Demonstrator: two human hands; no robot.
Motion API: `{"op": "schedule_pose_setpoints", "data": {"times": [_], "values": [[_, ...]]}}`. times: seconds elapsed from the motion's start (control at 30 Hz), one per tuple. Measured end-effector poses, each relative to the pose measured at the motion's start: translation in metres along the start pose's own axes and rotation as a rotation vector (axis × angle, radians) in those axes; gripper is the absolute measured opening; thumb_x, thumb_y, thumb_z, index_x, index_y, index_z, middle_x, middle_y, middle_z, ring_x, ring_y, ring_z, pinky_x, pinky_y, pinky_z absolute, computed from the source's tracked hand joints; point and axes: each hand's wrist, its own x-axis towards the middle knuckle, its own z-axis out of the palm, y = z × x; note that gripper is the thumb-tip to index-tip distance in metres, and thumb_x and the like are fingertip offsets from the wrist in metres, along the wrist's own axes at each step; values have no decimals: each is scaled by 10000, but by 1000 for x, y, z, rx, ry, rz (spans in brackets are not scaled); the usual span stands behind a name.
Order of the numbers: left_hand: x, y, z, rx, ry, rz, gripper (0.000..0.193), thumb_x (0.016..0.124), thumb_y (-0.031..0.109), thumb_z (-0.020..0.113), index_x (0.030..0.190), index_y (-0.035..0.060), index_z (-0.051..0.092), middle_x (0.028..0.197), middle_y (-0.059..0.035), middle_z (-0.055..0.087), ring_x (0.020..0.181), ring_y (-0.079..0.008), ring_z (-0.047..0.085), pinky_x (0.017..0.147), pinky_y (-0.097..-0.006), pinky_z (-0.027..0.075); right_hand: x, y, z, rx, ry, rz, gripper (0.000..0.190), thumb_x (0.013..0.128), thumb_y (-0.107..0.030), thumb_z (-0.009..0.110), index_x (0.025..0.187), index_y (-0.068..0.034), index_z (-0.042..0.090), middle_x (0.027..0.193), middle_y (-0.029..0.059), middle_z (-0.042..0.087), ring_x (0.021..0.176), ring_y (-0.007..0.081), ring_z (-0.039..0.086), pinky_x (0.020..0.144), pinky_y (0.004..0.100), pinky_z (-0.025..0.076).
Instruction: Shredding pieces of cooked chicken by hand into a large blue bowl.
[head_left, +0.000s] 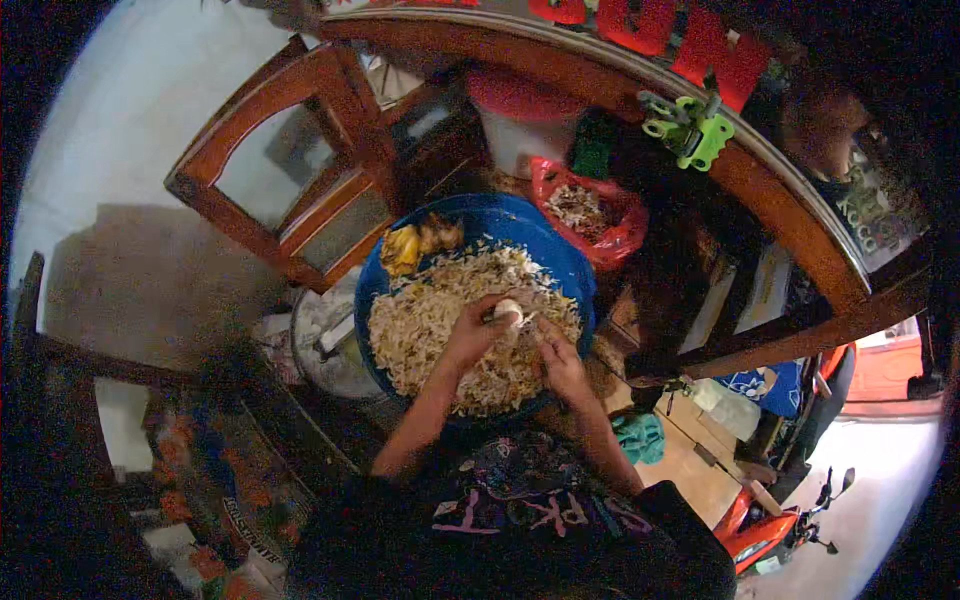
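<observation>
My left hand (474, 331) holds a small round white thing (510, 310) between thumb and fingers, above the heap. It is too blurred to name surely. My right hand (561, 358) is just to the right of it, fingertips bent in towards it; whether they pinch a bit of it cannot be made out. Below both hands, a large blue plastic tub (559, 244) is filled with a heap of small pale pieces (435, 322). A yellow and brown bundle (412, 246) lies inside the tub at its far left edge.
A red plastic bag (630, 232) of similar bits stands beyond the tub's right side. A round metal tray (307, 352) lies left of the tub. An open wooden cabinet door (195, 169) juts in at left. A green clip-like object (697, 135) sits on the wooden edge above.
</observation>
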Motion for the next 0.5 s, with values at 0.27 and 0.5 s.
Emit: {"op": "schedule_pose_setpoints", "data": {"times": [0.27, 0.5], "values": [[-45, -17, -19, 85, 454, -8, 266, 723, 81, 631, 967, 5, 557, 837, -61, 578, 764, -126, 542, 621, -280, 462, 27, 8, 22, 203, -147, 102, 392, 876, -256, 421, 1209, -52, 390, 509, -26, 398, 397, 60, 355, 376, 219, 311], [-65, -23, -32, 107, 465, 171, 217, 724, 79, 631, 908, -3, 551, 803, -63, 572, 732, -148, 551, 613, -283, 460, 26, -33, 55, 185, -368, 195, 337, 866, -273, 445, 1128, -62, 464, 541, -15, 409, 395, 76, 359, 365, 236, 291]]}}
